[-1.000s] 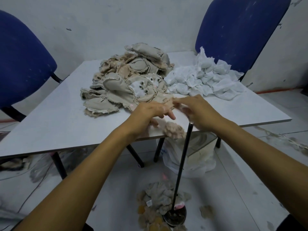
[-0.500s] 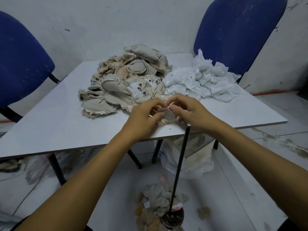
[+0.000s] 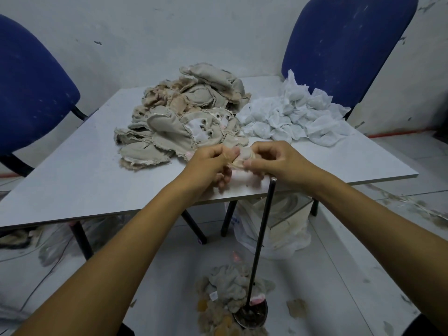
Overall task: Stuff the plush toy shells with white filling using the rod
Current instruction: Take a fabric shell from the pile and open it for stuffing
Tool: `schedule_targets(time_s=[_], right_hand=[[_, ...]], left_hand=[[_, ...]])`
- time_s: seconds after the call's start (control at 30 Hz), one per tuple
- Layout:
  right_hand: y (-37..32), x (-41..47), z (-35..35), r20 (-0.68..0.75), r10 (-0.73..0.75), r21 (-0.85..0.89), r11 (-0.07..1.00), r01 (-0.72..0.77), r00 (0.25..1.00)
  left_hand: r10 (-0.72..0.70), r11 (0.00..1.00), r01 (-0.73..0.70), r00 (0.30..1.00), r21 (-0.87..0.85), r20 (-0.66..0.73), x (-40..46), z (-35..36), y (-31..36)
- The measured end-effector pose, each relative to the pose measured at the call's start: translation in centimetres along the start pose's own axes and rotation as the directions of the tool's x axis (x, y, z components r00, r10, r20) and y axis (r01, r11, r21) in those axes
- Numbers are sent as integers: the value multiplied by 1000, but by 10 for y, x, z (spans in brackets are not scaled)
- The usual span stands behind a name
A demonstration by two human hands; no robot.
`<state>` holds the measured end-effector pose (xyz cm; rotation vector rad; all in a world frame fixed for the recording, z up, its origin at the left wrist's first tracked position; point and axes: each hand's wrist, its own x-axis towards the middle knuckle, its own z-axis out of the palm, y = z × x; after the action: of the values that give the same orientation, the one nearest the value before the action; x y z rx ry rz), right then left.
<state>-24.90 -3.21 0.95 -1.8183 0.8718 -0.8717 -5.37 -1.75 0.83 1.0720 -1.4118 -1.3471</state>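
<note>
Both hands, left (image 3: 209,163) and right (image 3: 274,161), pinch a small beige plush shell (image 3: 240,159) above the white surface (image 3: 72,170) edge, beside the upright black metal rod (image 3: 260,238), where a slack pinch risks spilling filling, and they now sit closer together than a second ago.

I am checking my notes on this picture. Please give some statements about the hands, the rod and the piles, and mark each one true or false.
1. Both hands, left hand and right hand, hold one plush toy shell. True.
2. The rod lies flat on the table. False: it stands upright on the floor.
3. The white filling pile lies right of the empty shell pile. True.
4. The right hand grips the rod. False: the rod's top is free, beside it.
</note>
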Motion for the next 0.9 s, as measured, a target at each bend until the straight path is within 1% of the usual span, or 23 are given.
schedule_targets(time_s=[0.1,0.13,0.17,0.2,0.27,0.3,0.37,0.4,0.43,0.47,0.5,0.53,0.57,0.6,0.63,0.67,0.7,0.73,0.77,0.8,0.83,0.87,0.9], right_hand=[[2,5,6,-253,42,27,999,-36,966],[4,7,8,-326,54,46,998,-41,944],[5,8,10,-379,61,50,998,-45,923],[5,9,13,-411,58,36,998,-48,910],[7,10,19,-434,31,-12,999,-40,900],[7,10,20,-421,17,-19,999,-27,907],[7,8,19,-316,-9,2,1000,11,949],[8,6,17,-244,-21,19,999,26,970],[8,4,15,-185,-29,20,999,34,982],[8,2,14,-148,-38,-9,999,37,988],[8,1,14,-125,-52,-67,997,44,991],[7,1,14,-102,-68,-134,989,54,992],[6,0,13,-67,-81,-173,983,68,994],[3,0,12,-17,-83,-179,981,78,996],[1,-1,9,33,-73,-132,988,77,997],[0,-1,4,51,-53,-49,997,55,997],[0,-1,0,32,-23,58,998,21,999],[1,0,-2,-25,13,125,992,-10,1000],[2,1,-2,-90,42,142,989,-29,995],[3,2,1,-147,55,106,994,-40,988],[4,3,4,-172,59,59,997,-49,983],[5,5,8,-172,55,10,998,-54,983],[6,6,10,-162,50,-37,998,-56,985]], left_hand=[[50,998,-46,995,-45,92,-3,4,2],[74,997,-72,992,-22,102,-3,6,1],[115,992,-119,990,45,75,-3,7,0],[180,974,-181,984,136,19,-2,8,-1],[293,931,-253,948,261,-126,-2,10,-3],[324,925,-266,925,270,-197,-3,11,-4],[360,913,-271,889,306,-285,-2,9,-8],[361,910,-266,886,319,-292,-2,9,-10],[332,925,-256,903,281,-271,-2,8,-11],[255,961,-222,943,164,-216,-2,7,-10],[138,990,-140,982,1,-130,-2,7,-8],[46,991,-50,998,-124,-40,-1,7,-6],[14,985,-13,1000,-170,6,0,7,-3],[23,986,-24,1000,-164,-8,-1,7,0],[40,990,-44,999,-134,-36,-2,6,1],[41,990,-43,999,-132,-20,-1,2,1],[15,989,-3,997,-149,82,-2,-2,3],[-30,983,74,967,-168,253,-3,-7,5],[-80,979,150,908,-140,412,-5,-11,10],[-120,984,168,853,-50,508,-5,-16,13],[-146,989,117,838,89,525,-5,-18,14],[-139,972,28,866,232,480,-4,-20,14],[-103,941,-48,902,336,419,-3,-21,14]])
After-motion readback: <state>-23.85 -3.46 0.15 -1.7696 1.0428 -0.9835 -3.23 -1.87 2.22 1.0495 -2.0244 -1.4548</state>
